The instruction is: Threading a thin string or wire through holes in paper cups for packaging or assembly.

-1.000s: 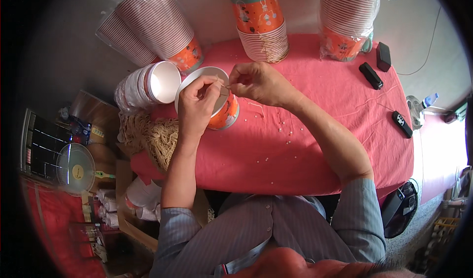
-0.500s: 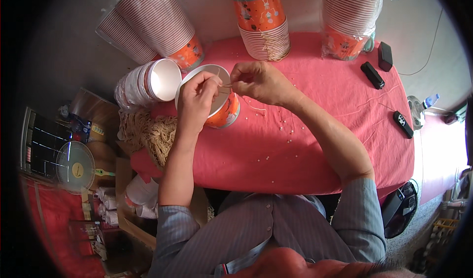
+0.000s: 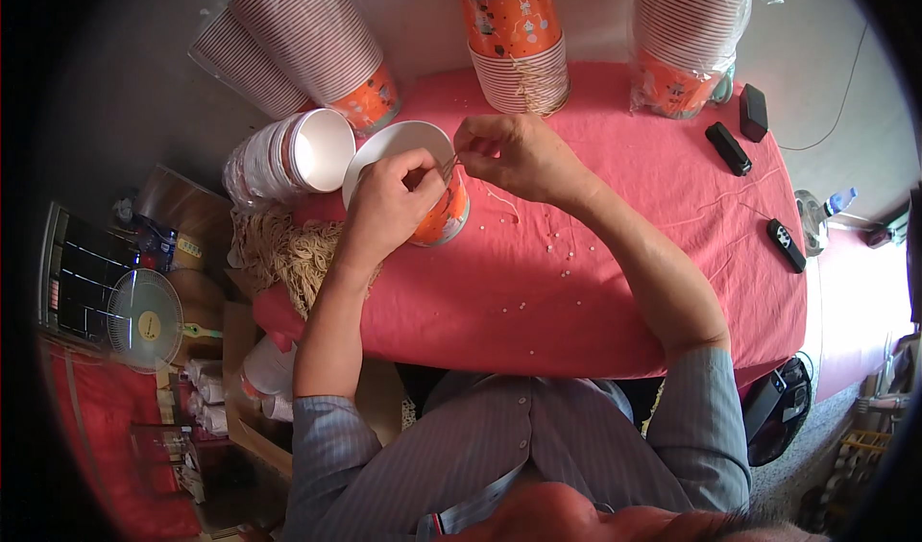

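Orange printed paper bucket with a white rim and pale inside (image 3: pixel 444 217): on the worktop, left of centre, below both hands' meeting place; its long axis slants across the view, mouth toward the upper left and base toward the lower right; I cannot tell whether it stands fully upright.
Tangled bundle of tan cord (image 3: pixel 298 259): loose at the worktop's left edge, by the left forearm; judged to be stock left to use.
White round paper tubs nested in clear plastic (image 3: pixel 324 150): on their side, open end facing right; no cord visible on them, so they look undone.
Left hand (image 3: pixel 396 192): over the bucket's mouth, fingers together, clamped on cord.
Thin tan cord (image 3: pixel 449 166): a short span between both hands at the bucket's right rim; it runs up to the right, and looks part-way worked, any knot being too small to tell.
Right hand (image 3: pixel 514 156): fingertips pinched on the cord's other side.
Upside-down stack of orange-and-white paper buckets (image 3: pixel 509 24): behind the right hand, base upward; cords lie along its rims, so these look finished.
Small pale beads (image 3: pixel 549 248): scattered on the red cloth-covered worktop (image 3: pixel 595 326).
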`<move>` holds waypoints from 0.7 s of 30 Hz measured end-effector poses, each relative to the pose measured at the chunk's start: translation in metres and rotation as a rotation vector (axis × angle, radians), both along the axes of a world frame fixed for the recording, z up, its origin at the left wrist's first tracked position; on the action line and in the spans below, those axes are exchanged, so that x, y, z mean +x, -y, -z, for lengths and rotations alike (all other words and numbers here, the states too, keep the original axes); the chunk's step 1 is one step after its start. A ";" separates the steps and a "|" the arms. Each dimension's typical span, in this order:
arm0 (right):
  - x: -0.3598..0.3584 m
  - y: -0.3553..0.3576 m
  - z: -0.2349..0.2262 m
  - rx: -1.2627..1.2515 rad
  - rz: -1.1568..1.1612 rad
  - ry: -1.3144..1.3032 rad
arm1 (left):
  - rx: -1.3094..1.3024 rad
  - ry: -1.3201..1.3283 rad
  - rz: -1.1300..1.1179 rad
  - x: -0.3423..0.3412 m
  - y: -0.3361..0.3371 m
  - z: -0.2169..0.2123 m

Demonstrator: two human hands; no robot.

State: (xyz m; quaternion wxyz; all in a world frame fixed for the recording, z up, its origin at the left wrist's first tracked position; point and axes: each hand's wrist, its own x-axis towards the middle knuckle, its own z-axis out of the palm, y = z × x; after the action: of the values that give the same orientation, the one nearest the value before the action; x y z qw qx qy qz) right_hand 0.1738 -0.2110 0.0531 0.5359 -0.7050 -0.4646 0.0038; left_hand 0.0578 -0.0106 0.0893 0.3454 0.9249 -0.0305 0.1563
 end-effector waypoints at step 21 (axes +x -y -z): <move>0.005 0.000 0.002 -0.042 -0.133 -0.092 | 0.084 -0.004 0.187 -0.004 0.003 -0.005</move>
State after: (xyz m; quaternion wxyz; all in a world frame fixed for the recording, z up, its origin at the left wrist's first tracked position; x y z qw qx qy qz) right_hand 0.1786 -0.2110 0.0511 0.5403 -0.6828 -0.4850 0.0813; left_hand 0.0533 -0.0132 0.0944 0.3195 0.9320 -0.1224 0.1200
